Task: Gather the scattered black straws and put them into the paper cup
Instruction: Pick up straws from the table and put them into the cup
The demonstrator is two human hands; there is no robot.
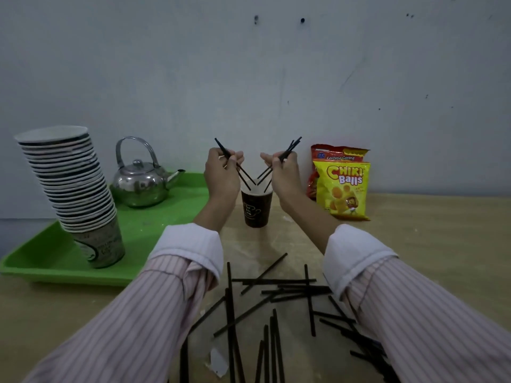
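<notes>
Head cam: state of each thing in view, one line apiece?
left hand: grip shut on straws, tips in cup
right hand: grip shut on straws, tips in cup
paper cup: upright, open
loose straws: scattered on table
kettle: lid on, on tray
cup stack: leaning
snack bags: upright

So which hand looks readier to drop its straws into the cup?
Probably the right hand: its straws seem to dip past the paper cup rim. The left hand holds its straws ending about at the rim.
</notes>
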